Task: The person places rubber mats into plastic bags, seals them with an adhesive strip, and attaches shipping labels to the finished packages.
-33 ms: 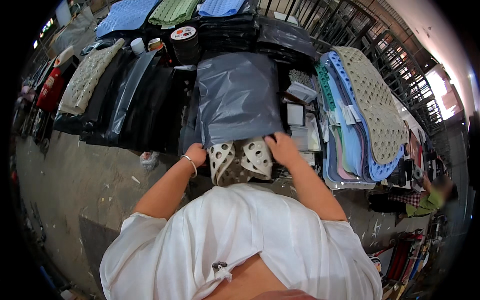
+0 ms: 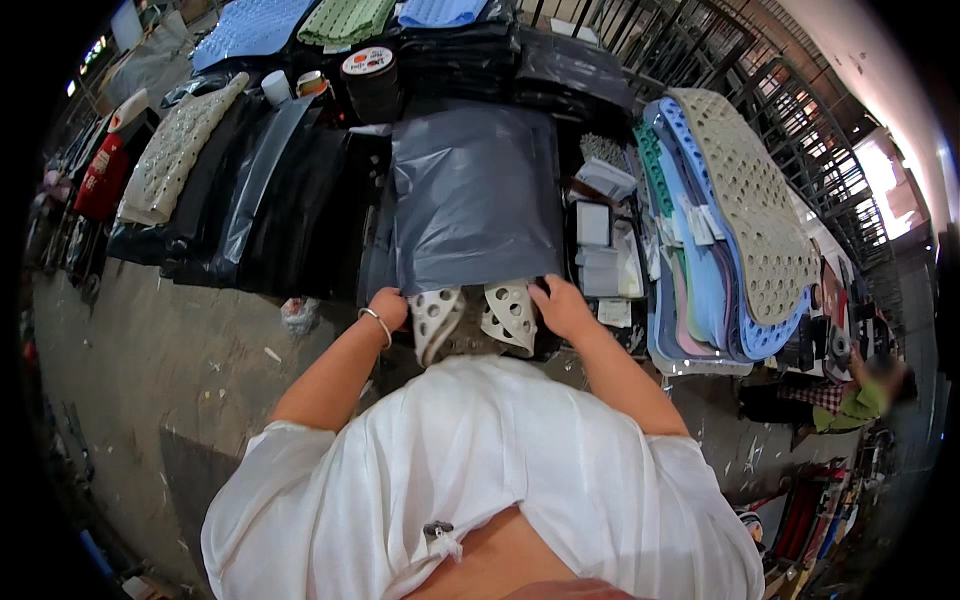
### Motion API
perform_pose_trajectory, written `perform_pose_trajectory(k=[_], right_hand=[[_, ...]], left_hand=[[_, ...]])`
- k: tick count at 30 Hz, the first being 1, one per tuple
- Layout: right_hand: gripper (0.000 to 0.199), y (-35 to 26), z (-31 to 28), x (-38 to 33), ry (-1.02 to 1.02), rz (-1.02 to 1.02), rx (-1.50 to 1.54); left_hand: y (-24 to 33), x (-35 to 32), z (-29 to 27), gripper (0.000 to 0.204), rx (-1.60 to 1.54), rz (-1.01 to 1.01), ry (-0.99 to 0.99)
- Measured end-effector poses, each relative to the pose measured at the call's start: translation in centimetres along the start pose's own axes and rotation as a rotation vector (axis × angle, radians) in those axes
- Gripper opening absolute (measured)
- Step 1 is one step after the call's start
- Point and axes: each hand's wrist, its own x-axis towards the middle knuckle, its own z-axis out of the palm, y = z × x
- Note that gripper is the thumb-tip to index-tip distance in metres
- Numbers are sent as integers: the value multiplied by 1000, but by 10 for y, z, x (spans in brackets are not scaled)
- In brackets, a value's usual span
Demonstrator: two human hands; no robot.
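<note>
A grey plastic bag [image 2: 475,200] lies flat in front of me, its mouth toward my body. Out of that mouth sticks the near end of a beige mat with round holes [image 2: 508,318], curled in at both sides; the rest is hidden inside the bag. My left hand [image 2: 388,308] is closed on the left corner of the bag's edge, a pale bangle on its wrist. At the right corner, my right hand [image 2: 564,306] pinches the same edge, beside the mat. Some fingertips of both hands are hidden by the plastic.
Dark bags [image 2: 280,190] lie piled to the left, a beige mat [image 2: 185,150] on them. A tape roll stack [image 2: 370,85] stands behind. Small boxes [image 2: 594,225] sit to the right, beside stacked coloured mats [image 2: 745,215]. Another person [image 2: 850,400] is at far right.
The bag's near edge has come slightly toward me over the mat, and less of the mat shows. My right hand has shifted a little nearer and left; the left hand barely differs.
</note>
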Motion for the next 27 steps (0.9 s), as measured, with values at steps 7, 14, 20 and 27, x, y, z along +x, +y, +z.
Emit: perform_pose_trajectory(k=[7, 14, 20, 27], right_hand=[[49, 20, 23, -3, 221, 237, -22], [58, -32, 20, 25, -120, 330, -168], [36, 46, 28, 31, -31, 422, 23], [26, 42, -41, 90, 112, 159, -183]], left_hand=[[-70, 22, 6, 18, 551, 520, 206], [-90, 41, -9, 22, 324, 452, 312], [-39, 15, -5, 23, 1172, 682, 304], [159, -47, -51, 22, 733, 464, 51]])
